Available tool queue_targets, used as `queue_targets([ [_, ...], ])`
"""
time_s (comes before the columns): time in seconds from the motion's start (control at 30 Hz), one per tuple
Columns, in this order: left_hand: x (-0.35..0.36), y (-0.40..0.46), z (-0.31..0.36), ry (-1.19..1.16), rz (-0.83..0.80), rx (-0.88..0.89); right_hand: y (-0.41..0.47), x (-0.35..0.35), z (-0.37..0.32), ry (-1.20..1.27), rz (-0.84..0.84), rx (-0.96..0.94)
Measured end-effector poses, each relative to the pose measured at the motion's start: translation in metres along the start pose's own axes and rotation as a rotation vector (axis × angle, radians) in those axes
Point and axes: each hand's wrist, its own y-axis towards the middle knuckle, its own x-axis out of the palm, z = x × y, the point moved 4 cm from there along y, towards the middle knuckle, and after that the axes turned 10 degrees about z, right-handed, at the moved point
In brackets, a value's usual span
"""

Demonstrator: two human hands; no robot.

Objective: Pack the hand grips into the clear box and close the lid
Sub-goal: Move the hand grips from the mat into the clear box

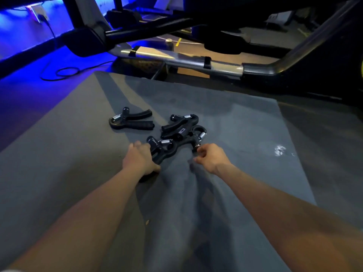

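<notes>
Several black hand grips with silver springs lie on a grey mat (225,118). One hand grip (131,121) lies alone at the left. A pile of hand grips (182,132) is tangled together in the middle. My left hand (140,160) is closed over the handles of the nearest grip in the pile (167,150). My right hand (211,157) rests just right of the pile, with fingers loosely curled and its fingertips at a grip's silver knob (197,146). No clear box is in view.
A gym machine with a silver tube frame (176,57) and black pads stands beyond the mat's far edge. A black cable (64,72) loops on the blue-lit floor at the left. A pale scuffed patch (280,150) marks the mat at the right.
</notes>
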Motion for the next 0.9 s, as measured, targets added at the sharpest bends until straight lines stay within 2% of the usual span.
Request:
queue_targets([
  [0.13,-0.008,-0.02,0.002,-0.02,-0.094,-0.023,-0.014,-0.014,0.003,0.019,-0.002,-0.002],
  [0.2,-0.014,-0.035,0.014,-0.12,-0.165,-0.033,-0.022,-0.022,0.005,0.038,-0.011,-0.001],
  [0.43,-0.032,-0.088,0.077,-0.983,-0.494,-0.12,-0.065,-0.06,0.017,0.168,-0.003,0.021],
  [0.57,-0.048,-0.109,0.121,-1.305,-0.583,-0.139,-0.094,-0.078,0.033,0.362,-0.039,0.064],
  [0.77,-0.047,-0.128,0.176,-1.399,-0.686,-0.014,-0.117,-0.124,0.073,0.567,-0.039,0.099],
  [0.9,-0.034,-0.156,0.23,-1.39,-0.751,0.065,-0.133,-0.158,0.115,0.496,0.032,0.139],
])
